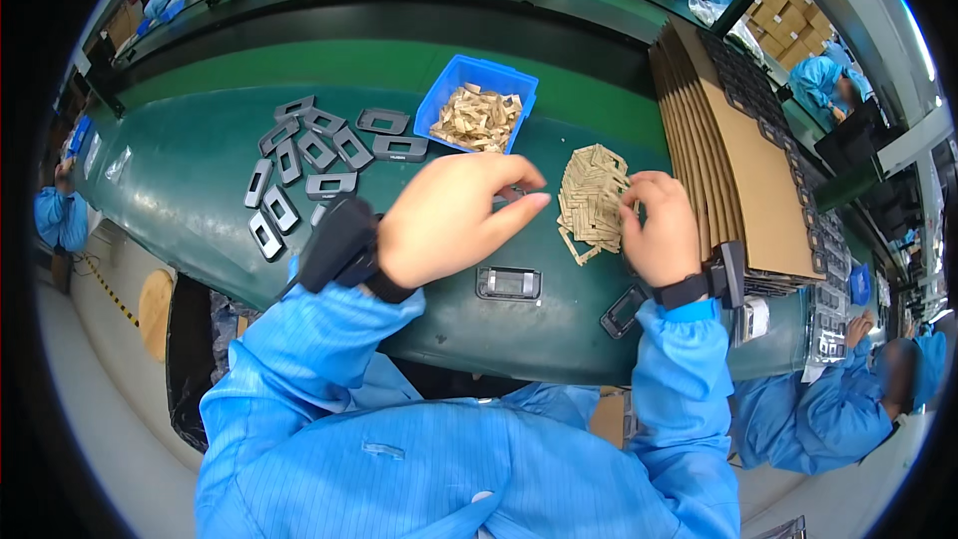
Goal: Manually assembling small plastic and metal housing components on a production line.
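Note:
My left hand [444,218] is above the green table with nothing visible in it, thumb and forefinger apart. At the right edge of a pile of thin tan frame-shaped pieces [591,198] is my right hand [666,232]. Its fingers are curled and drawn together; whatever they hold is too small to make out. Below and between the hands, a dark rectangular housing with a clear window [509,283] lies flat. Another dark housing [624,311] lies tilted near the right wrist.
Several grey housings [317,150] lie spread at left. A blue bin [431,110] of tan strips stands behind my left hand. Upright cardboard sheets [733,155] form a barrier at right. Black straps circle both wrists. Other people in blue work at the surrounding benches.

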A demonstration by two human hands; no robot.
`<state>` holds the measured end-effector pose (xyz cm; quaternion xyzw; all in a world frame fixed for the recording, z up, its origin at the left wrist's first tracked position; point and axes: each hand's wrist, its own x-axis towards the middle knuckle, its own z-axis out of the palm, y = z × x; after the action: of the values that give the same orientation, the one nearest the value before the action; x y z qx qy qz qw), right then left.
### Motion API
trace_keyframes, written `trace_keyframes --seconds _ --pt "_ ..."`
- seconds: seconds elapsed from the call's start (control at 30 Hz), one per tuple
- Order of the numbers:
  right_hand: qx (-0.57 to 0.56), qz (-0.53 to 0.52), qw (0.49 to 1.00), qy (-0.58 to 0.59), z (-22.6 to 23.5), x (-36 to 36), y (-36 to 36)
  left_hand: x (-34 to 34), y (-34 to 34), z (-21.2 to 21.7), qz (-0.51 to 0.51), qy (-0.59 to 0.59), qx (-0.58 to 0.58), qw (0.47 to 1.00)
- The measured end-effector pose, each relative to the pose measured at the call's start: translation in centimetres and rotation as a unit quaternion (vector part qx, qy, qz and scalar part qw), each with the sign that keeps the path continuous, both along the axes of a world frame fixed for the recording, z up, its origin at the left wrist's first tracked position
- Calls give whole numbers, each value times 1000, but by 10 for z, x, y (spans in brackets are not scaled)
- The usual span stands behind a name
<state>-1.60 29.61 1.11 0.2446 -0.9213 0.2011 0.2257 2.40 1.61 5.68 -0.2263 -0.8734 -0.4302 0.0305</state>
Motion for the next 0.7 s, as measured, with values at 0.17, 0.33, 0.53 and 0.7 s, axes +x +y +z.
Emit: trace_keyframes --seconds 0.17,0.33,0.53,0.7 --pt "-68 97 993 -29 20 18 -66 -38 24 -47 4 -90 244 966" --pt "-472 69 850 -224 9 3 -88 -50 14 -43 -5 -126 356 926" --pt "-465 92 781 -406 -11 -4 -77 -45 10 -55 49 105 226 967" --pt "-512 98 776 -355 -19 6 -81 -41 10 -55 51 336 -5 940"
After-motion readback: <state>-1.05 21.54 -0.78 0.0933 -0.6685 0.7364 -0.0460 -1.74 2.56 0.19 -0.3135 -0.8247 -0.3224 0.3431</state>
